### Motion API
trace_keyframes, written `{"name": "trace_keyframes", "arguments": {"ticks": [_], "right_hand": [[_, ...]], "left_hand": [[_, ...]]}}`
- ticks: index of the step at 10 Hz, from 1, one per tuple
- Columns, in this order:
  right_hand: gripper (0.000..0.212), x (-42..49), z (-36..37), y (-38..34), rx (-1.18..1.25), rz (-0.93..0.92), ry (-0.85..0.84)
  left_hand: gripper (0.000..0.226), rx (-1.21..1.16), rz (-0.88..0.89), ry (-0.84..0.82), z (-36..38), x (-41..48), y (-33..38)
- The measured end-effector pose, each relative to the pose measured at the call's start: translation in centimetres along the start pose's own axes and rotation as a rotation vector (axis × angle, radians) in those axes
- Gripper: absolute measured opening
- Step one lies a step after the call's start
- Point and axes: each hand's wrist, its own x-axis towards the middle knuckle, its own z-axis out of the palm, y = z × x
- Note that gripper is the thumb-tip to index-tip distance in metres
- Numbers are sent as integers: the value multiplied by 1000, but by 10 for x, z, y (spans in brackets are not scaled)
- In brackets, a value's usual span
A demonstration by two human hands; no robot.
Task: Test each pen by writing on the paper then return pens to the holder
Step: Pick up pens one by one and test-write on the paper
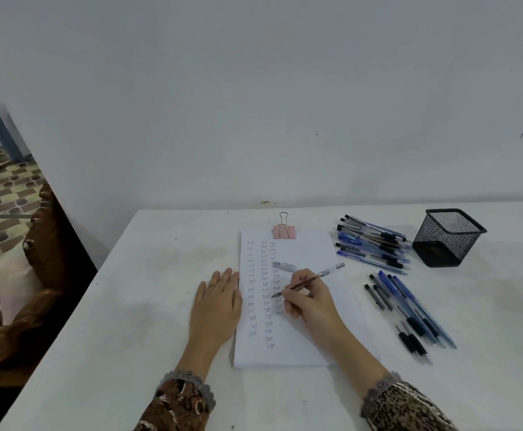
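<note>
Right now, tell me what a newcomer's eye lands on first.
First, the right hand at the centre, its fingers pinching a pen whose tip meets the paper among columns of scribbles; the left hand lies flat at the paper's left edge. Then a heap of pens and a row of pens to the right, by a black mesh holder.

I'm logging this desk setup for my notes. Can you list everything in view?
table: one, white, against the wall
paper: one, white, table centre, columns of writing
binder clip: one, pink, paper's top edge
cap: one, clear, on the paper
pen: one, clear barrel, tip on paper
far pens: pile, blue and black, left of holder
near pens: several, blue and black, right of paper
holder: one, black mesh, far right
furniture: one, brown wood, left of table
left hand: flat at paper's left edge
right hand: grips the pen
</note>
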Motion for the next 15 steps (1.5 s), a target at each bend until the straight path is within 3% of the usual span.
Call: {"name": "trace_keyframes", "arguments": {"ticks": [1,4,15], "right_hand": [[52,0,2,6,-28,-23,45],[49,-9,13,6,-281,-132,122],[50,-7,9,8,-317,-138,145]], "left_hand": [[48,-6,4,2,0,0,0],[48,-24,8,1,0,0,0],[48,-11,6,-7,1,0,-1]]}}
